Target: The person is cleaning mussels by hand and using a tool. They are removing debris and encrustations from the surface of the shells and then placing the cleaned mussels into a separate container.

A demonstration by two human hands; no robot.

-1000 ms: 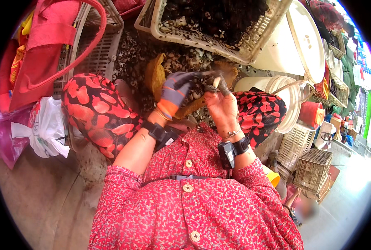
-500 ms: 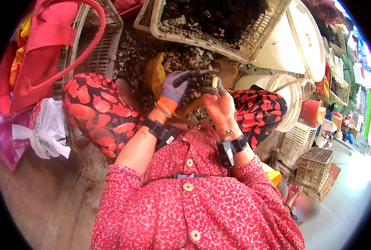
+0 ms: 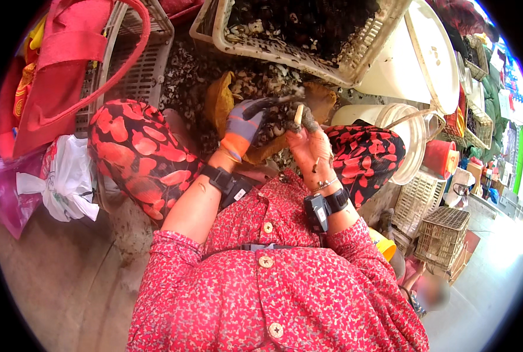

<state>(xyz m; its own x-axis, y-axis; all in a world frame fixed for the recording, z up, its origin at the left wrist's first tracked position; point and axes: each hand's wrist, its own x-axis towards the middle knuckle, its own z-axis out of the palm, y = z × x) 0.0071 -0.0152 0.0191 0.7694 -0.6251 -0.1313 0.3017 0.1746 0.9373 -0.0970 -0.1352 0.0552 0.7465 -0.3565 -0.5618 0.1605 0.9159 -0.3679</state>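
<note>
My left hand point(image 3: 245, 124), in a grey glove with an orange cuff, is closed with its dark-tipped fingers pointing right. Whatever it pinches at the fingertips is blurred. Close beside it, my right hand point(image 3: 309, 144) is palm up, with dark covers on some fingers. Its thumb and fingers grip a short pale handle point(image 3: 299, 116) that stands nearly upright; the tool's other end is hidden. A small dark fragment point(image 3: 316, 165) shows on the right palm near the wrist. Below both hands lie yellow-brown curved pieces point(image 3: 219, 104) among broken shells point(image 3: 185, 79).
Ahead stands a dirty white crate point(image 3: 285, 57) holding dark shells. White buckets point(image 3: 405, 126) stand to the right. On the left are a red bag point(image 3: 68, 76), a grey crate point(image 3: 150, 70) and a white plastic bag point(image 3: 68, 182). Another person point(image 3: 431, 293) is at lower right.
The pale handle in my right hand has moved slightly left and tilted. The piece at my left fingertips has become blurred. A dark fragment now shows on the right palm.
</note>
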